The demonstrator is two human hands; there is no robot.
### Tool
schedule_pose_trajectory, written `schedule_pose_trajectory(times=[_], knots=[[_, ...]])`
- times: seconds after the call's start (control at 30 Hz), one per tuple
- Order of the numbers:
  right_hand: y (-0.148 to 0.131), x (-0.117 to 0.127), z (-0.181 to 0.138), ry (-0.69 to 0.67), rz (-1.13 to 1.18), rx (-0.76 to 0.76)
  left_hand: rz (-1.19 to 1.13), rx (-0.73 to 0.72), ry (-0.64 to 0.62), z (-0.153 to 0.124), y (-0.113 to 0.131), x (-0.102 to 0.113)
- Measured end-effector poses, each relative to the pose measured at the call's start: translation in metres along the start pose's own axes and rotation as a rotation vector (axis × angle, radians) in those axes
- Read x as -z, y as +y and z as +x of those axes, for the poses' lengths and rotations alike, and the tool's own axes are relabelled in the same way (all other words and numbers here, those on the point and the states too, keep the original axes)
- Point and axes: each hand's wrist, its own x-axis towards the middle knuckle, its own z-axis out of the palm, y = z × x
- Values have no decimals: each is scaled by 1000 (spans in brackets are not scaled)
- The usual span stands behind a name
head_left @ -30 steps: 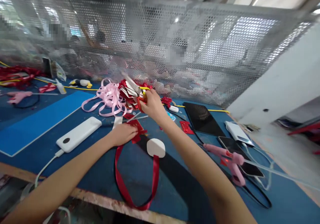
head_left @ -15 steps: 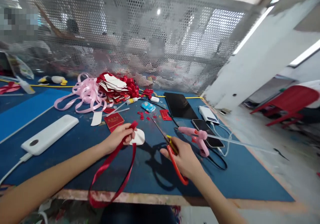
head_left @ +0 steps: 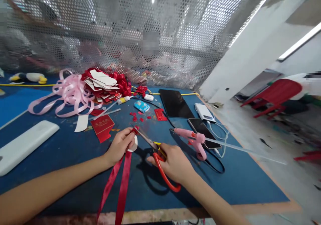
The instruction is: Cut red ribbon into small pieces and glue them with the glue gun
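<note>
My left hand [head_left: 122, 144] pinches a dark red ribbon [head_left: 123, 184], whose two lengths hang down over the table's front edge. A short end of the ribbon sticks up past my fingertips. Under those fingers shows a small white card piece [head_left: 133, 144], partly hidden by the hand. My right hand [head_left: 174, 161] is wrapped round the scissors [head_left: 160, 164], which have red and yellow handles. The blades point to the upper left, their tips at the ribbon's short end. Whether the blades touch the ribbon I cannot tell.
A pink glue gun [head_left: 192, 138] lies right of my right hand, near a phone [head_left: 204, 133] and power bank [head_left: 205, 112]. Behind are a tablet [head_left: 175, 102], red scraps [head_left: 135, 118], a blue packet [head_left: 141, 106], pink ribbon [head_left: 71, 92] and stacked cards [head_left: 102, 81]. A white device [head_left: 27, 146] lies left.
The scissors have come left, and their tips now meet the ribbon's end at my left hand. The ribbon's loop now hangs lower and straighter. The camera view has shifted.
</note>
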Motion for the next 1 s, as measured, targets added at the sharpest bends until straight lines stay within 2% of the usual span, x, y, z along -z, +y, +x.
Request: schedule_pose_trajectory(times=[0.23,0.73,1.0], knots=[[5,-6,0,7,45,-1,-28,-29,100,3,-6,4],[14,-15,-1,-1,67,48,-12,38,42,5,-7,8],[16,-19,-2,119,56,164,16,36,28,4,-9,9]])
